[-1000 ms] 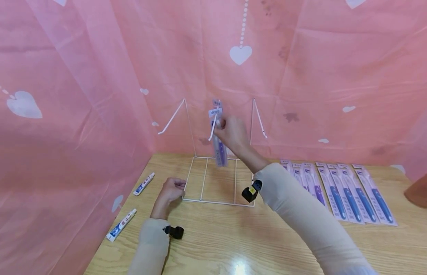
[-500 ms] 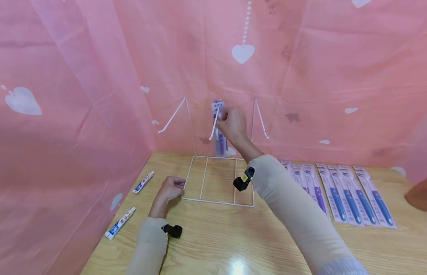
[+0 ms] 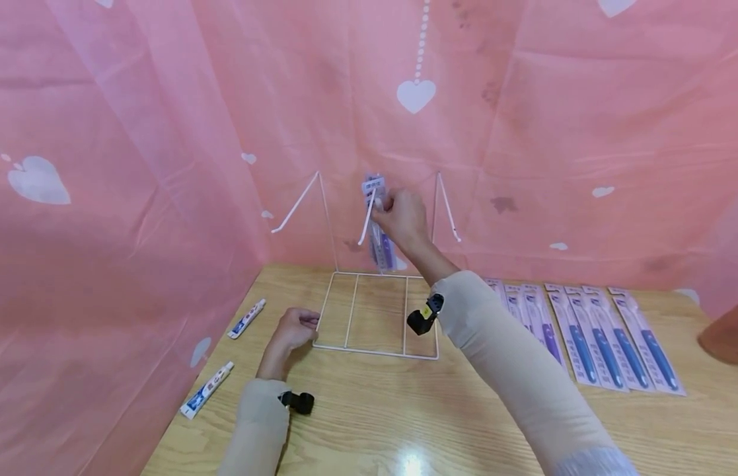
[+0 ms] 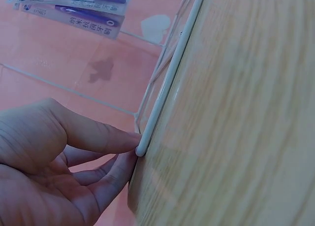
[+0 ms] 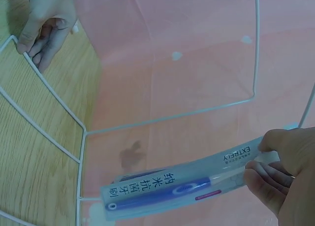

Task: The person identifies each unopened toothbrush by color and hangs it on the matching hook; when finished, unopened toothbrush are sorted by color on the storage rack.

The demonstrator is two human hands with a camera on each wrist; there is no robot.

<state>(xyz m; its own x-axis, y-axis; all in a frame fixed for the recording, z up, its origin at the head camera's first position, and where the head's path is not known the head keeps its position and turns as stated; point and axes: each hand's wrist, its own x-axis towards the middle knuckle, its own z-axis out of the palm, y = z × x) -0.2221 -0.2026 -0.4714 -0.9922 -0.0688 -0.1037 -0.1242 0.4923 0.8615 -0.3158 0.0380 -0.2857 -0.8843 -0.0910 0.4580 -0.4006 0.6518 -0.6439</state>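
Observation:
A white wire display rack [image 3: 377, 311] stands on the wooden table [image 3: 416, 423] with three hooks sticking out near its top. My right hand [image 3: 404, 215] pinches the top of a packaged purple toothbrush [image 3: 382, 248] at the middle hook [image 3: 369, 218]; the pack [image 5: 187, 186] hangs below my fingers [image 5: 275, 177]. My left hand [image 3: 294, 329] presses its curled fingertips [image 4: 118, 142] on the near left corner of the rack's base [image 4: 170, 83]. That hand [image 5: 44, 24] shows at the corner in the right wrist view too.
Several packaged toothbrushes [image 3: 589, 330] lie in a row on the table at the right. Two small toothpaste tubes [image 3: 248, 318] [image 3: 207, 390] lie at the left edge. Pink cloth with white hearts [image 3: 416, 96] closes in the back and left side.
My right hand has carried the toothbrush pack a little back along the middle hook, so it hangs closer to the rack. My left hand has stayed on the base.

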